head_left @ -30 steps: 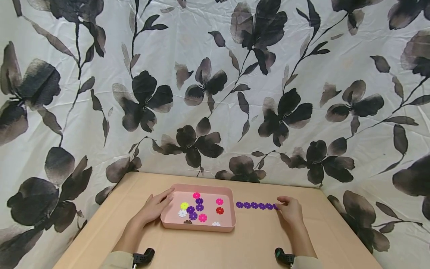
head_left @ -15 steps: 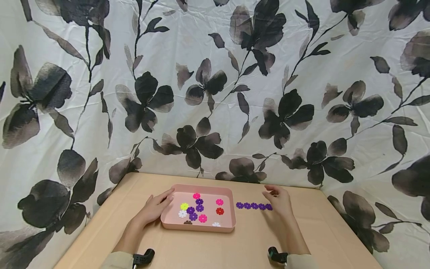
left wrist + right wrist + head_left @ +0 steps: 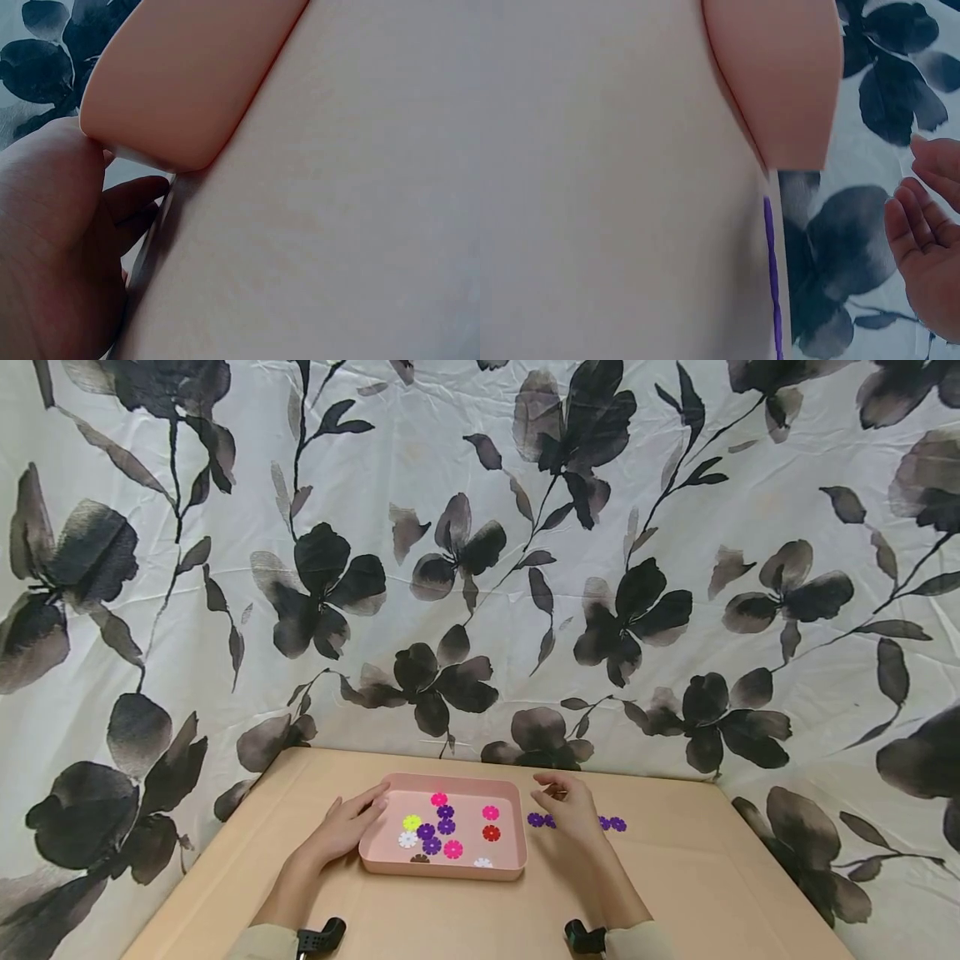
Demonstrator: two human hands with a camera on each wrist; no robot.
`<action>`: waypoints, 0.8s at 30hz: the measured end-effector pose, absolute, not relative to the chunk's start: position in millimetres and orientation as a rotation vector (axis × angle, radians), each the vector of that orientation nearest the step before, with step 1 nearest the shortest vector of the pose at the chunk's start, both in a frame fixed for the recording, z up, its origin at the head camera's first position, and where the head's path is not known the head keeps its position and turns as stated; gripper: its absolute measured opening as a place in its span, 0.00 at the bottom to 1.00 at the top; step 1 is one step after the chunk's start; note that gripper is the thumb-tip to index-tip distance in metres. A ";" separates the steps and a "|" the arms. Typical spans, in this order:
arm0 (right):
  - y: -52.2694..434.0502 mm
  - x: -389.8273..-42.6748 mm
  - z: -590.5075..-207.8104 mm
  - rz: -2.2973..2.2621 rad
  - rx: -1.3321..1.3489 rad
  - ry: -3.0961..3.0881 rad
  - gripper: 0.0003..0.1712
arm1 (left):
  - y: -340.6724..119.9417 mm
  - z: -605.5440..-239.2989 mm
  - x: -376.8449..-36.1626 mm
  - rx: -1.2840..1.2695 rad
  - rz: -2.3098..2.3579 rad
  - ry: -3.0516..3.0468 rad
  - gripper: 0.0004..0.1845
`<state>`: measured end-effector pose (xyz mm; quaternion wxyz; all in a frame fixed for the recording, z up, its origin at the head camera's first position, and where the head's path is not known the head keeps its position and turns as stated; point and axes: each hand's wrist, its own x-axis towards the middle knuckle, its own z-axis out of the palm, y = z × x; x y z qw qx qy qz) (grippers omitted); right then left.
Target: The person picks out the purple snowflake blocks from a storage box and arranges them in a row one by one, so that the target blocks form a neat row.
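The left grip (image 3: 347, 823) rests released against the pink tray (image 3: 390, 860), while the right grip (image 3: 572, 806) hovers released, empty, over the purple row (image 3: 617, 823).

Left hand (image 3: 347, 823) and right hand (image 3: 572, 810): both bare, without rings or gloves; forearms bare up to the wrists' lower reach, where pale khaki sleeves (image 3: 258, 942) begin at the bottom edge of the head view; a small black device with a rounded end is strapped at each wrist, one by the left cuff (image 3: 321, 935), one by the right cuff (image 3: 585, 937); fingernails short and unpainted, as far as the wrist views show.
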<state>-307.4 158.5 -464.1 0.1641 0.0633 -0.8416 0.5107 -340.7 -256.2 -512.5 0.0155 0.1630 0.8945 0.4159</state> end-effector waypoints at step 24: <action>68.0 -305.7 -486.9 1.450 0.568 -2.608 0.16 | -256.2 -514.5 -342.1 0.480 1.280 2.787 0.31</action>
